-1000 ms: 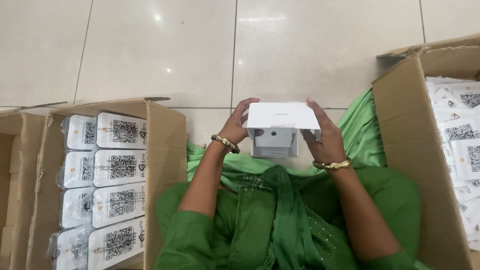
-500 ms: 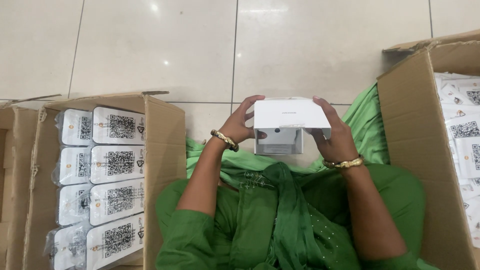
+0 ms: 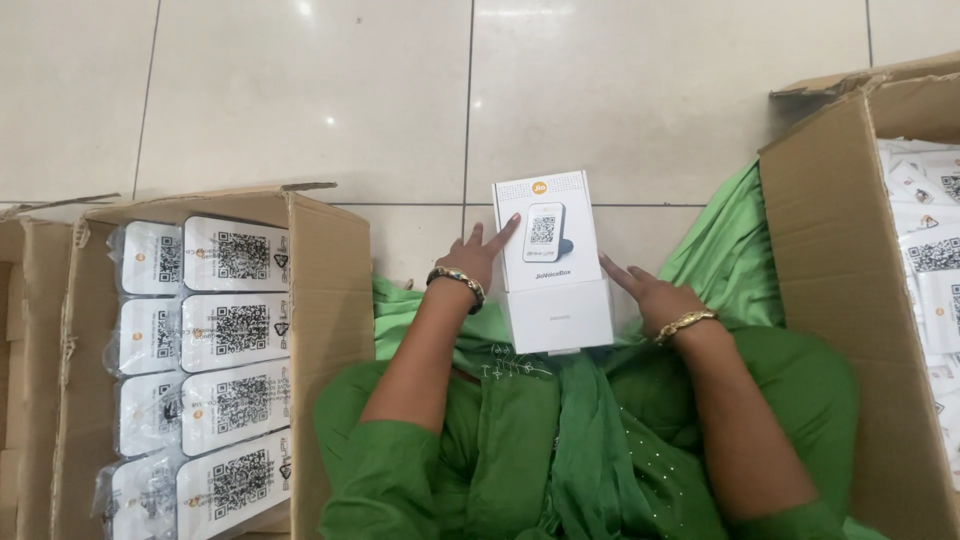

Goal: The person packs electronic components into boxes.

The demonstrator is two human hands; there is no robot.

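Note:
A small white product box [image 3: 553,262] stands between my hands above my green-clad lap, its printed lid side facing up toward me. My left hand [image 3: 478,254] presses its fingers against the box's left side. On the right side, the fingers of my right hand [image 3: 643,291] rest flat against it. Each wrist wears a gold bangle. The box is pinched between both hands.
An open cardboard carton [image 3: 320,300] at my left holds several plastic-wrapped white devices with square code labels [image 3: 235,330]. Another open carton [image 3: 830,280] at my right holds loose white printed cards [image 3: 930,260]. Pale floor tiles [image 3: 300,100] lie ahead.
The box's top has tipped up so its printed face now shows. My hands slid down to its sides.

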